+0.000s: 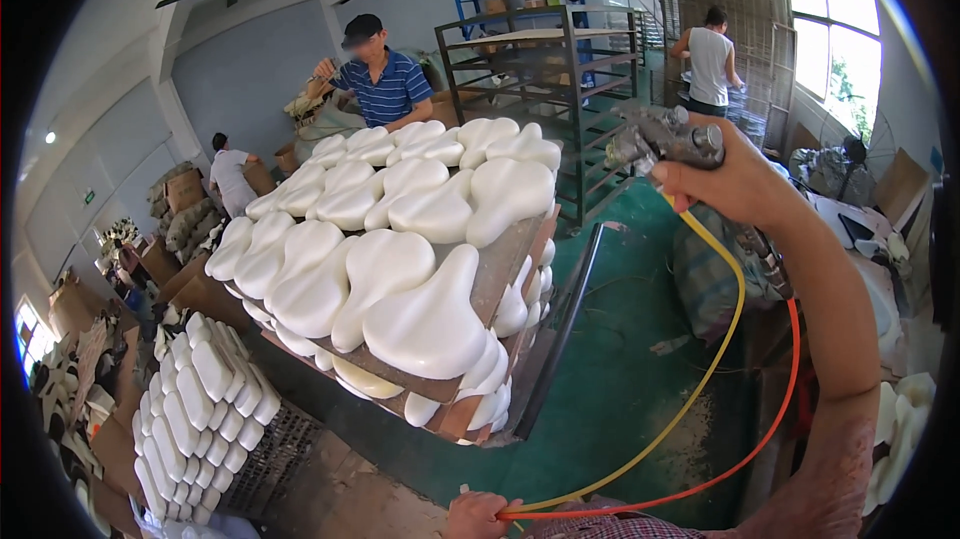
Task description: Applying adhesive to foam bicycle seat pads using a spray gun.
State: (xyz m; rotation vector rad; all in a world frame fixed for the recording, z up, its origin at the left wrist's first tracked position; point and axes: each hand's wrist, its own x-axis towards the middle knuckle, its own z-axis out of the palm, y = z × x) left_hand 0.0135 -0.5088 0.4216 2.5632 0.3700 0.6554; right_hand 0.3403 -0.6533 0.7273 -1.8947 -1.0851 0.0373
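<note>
My right hand [745,179] is raised at the right, its fingers wrapped round a metal spray gun [665,142] with a crusted, stained body. The gun's front end faces left, above and to the right of the cushions. A yellow hose [733,314] and an orange hose [783,397] hang in loops from the gun. Both run down to my left hand [474,517], which is closed on them at the lower edge. White bicycle-saddle-shaped foam pads [425,324] lie in rows on a brown board [505,264], above more layers of boards and pads.
Smaller oblong white pads [185,409] are piled on a dark crate [265,454] at lower left. A person in a striped shirt [385,89] stands beyond the stack. A dark metal rack [572,69] stands behind. A dark rail [570,324] runs beside the stack over the green floor [610,389].
</note>
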